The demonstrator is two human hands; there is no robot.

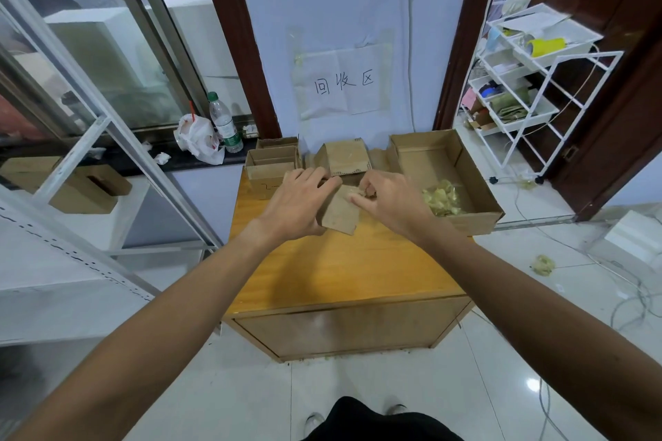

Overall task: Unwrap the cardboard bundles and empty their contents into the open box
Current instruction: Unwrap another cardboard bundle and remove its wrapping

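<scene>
Two bare hands work over a small brown cardboard bundle (pixel 339 210) held just above the far part of an orange-yellow wooden cabinet top (pixel 340 268).

- Left hand (pixel 299 200): wrapped around the bundle's left side, fingers curled over its far edge, gripping the cardboard.
- Right hand (pixel 388 199): at the bundle's upper right corner, thumb and fingertips pinched narrowly on a pale, crinkled bit at the cardboard's edge; whether that bit is tape or contents cannot be told.
- Bundle: folded brown cardboard, tilted, its near corner pointing down toward the cabinet top; between the two hands.
- Large open brown cardboard box (pixel 473 168): on the right far corner of the cabinet top, just right of the right hand, with a heap of pale yellow-green crumpled scraps (pixel 444 199) in its near part.
- Small open cardboard box (pixel 272 163): far left of the cabinet top, beyond the left hand; another small one (pixel 277 142) sits behind it.
- Folded cardboard piece (pixel 345 156): far centre, against the lilac wall.
- White paper sign with handwritten characters (pixel 342 82): taped to the wall above.
- Clear plastic water bottle with green cap (pixel 224 123): on the dark ledge at far left, beside a white plastic bag (pixel 197 140).
- White wire shelf rack (pixel 530 82): far right, on the floor.
- One yellow-green crumpled scrap (pixel 542 264): on the tiled floor, right of the cabinet.
</scene>
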